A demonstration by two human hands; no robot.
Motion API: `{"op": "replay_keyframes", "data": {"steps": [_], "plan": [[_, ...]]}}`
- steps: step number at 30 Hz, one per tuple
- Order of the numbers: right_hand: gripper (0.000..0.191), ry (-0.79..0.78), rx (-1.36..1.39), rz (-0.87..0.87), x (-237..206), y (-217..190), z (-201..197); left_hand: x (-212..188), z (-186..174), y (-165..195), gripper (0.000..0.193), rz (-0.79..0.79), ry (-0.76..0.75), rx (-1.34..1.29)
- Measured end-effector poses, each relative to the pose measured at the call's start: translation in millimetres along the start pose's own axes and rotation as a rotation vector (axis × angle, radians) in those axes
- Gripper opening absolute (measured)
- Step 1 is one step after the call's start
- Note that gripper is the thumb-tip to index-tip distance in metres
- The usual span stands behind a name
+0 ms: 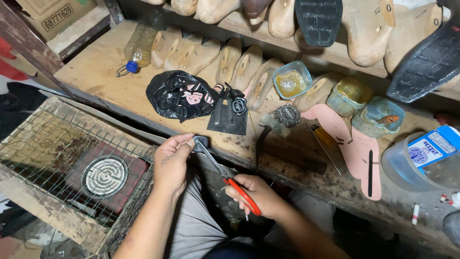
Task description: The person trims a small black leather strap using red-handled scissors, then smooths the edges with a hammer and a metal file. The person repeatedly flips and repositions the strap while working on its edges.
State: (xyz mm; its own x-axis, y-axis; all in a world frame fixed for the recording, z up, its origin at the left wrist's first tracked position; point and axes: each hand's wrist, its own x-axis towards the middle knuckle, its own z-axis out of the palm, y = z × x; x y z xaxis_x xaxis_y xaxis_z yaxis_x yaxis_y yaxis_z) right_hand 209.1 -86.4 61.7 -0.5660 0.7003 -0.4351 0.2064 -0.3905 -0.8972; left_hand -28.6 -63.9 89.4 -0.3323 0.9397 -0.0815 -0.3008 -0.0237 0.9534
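Observation:
My left hand (pixel 171 160) pinches a small dark piece (pixel 200 141) at the front edge of the wooden workbench (pixel 100 72). My right hand (pixel 256 194) grips red-handled scissors (pixel 225 175), whose blades reach up to the dark piece and close on it. Both hands hover over my lap, just below the bench edge. Behind them on the bench lie a flat black piece (pixel 227 120) with dark straps (pixel 235 100) on top, and a crumpled black plastic bag (pixel 179 96).
Wooden shoe lasts (pixel 239 64) line the back of the bench and the shelf above. A plastic bottle (pixel 136 48), glue pots (pixel 291 80), pink insoles (pixel 357 148), a clear tub (pixel 421 160) and black soles (pixel 429 60) surround the work area. A wire-caged electric coil heater (pixel 103 175) sits to my left.

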Motion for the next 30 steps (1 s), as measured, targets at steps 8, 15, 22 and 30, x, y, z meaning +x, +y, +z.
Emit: {"op": "replay_keyframes", "data": {"steps": [8, 15, 22, 30], "plan": [[0.031, 0.064, -0.014, -0.033, 1, 5, 3, -1, 3, -4, 0.017, 0.025, -0.002, -0.077], [0.030, 0.098, 0.000, -0.003, -1, 8, 0, -1, 3, -5, 0.017, 0.028, -0.006, -0.110], [0.025, 0.137, -0.090, -0.181, 1, 14, 1, -3, 6, 1, 0.017, 0.046, -0.015, -0.011], [0.026, 0.134, -0.035, -0.053, -2, 10, 3, -2, 4, -1, 0.017, 0.010, -0.021, -0.070]]}}
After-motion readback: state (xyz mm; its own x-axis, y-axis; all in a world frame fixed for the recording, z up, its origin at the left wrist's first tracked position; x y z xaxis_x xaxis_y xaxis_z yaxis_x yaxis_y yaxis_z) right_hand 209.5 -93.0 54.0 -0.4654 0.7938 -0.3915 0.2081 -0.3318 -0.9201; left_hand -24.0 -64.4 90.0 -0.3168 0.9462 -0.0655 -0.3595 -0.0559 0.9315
